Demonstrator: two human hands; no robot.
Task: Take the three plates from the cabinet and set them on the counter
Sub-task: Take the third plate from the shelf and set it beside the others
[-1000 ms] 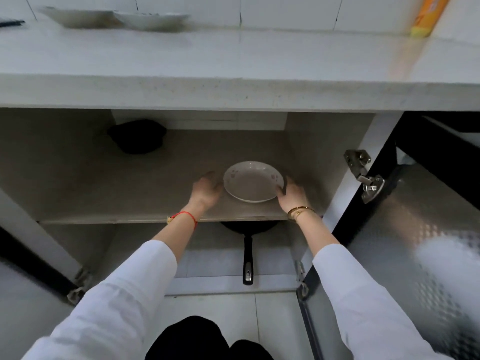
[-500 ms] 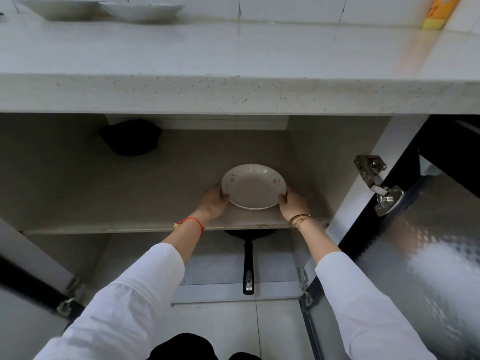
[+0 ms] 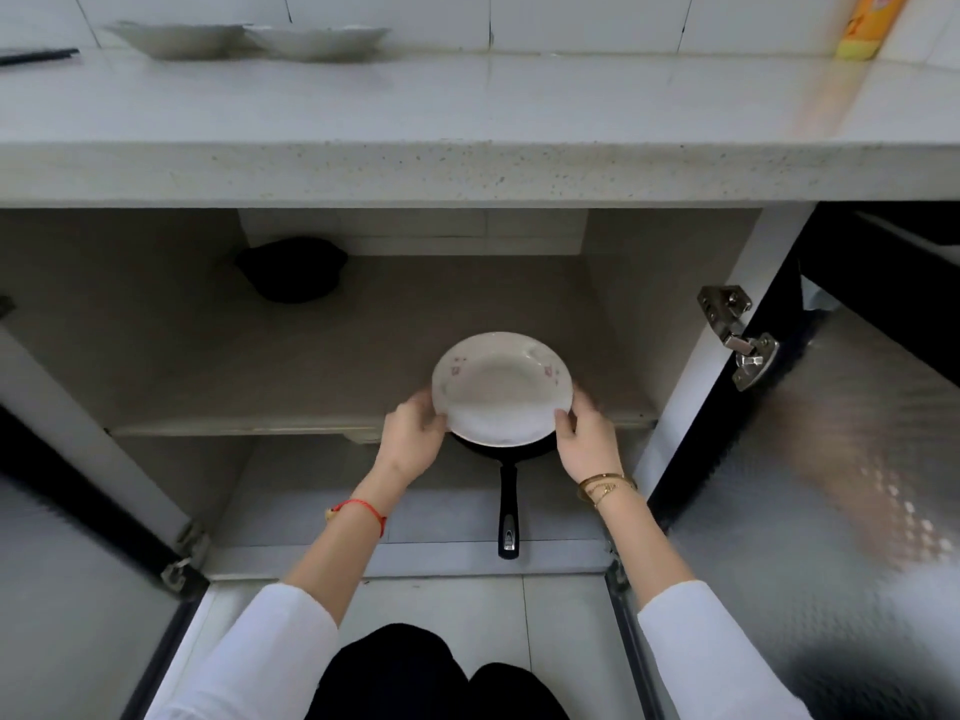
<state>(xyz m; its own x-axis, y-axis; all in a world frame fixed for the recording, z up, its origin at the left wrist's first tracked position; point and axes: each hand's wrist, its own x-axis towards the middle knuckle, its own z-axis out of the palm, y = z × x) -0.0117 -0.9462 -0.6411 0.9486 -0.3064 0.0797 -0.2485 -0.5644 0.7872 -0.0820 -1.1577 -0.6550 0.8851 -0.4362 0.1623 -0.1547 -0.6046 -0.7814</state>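
Observation:
A white plate with small pink flowers (image 3: pixel 501 389) is held at the front edge of the cabinet shelf (image 3: pixel 249 426), lifted and tilted toward me. My left hand (image 3: pixel 413 441) grips its left rim and my right hand (image 3: pixel 584 441) grips its right rim. Two more white plates (image 3: pixel 179 40) (image 3: pixel 319 41) rest side by side on the grey counter (image 3: pixel 467 111) at the back left, against the tiled wall.
A black frying pan (image 3: pixel 506 491) lies on the cabinet floor under the plate, handle toward me. A dark bowl-like object (image 3: pixel 291 270) sits at the shelf's back left. Open metal doors (image 3: pixel 831 485) flank the cabinet. A yellow bottle (image 3: pixel 867 23) stands at the counter's back right.
Both hands closed on the plate's rim, lifted it off the shelf and drew it toward me, past the shelf's front edge. The camera has pulled back slightly.

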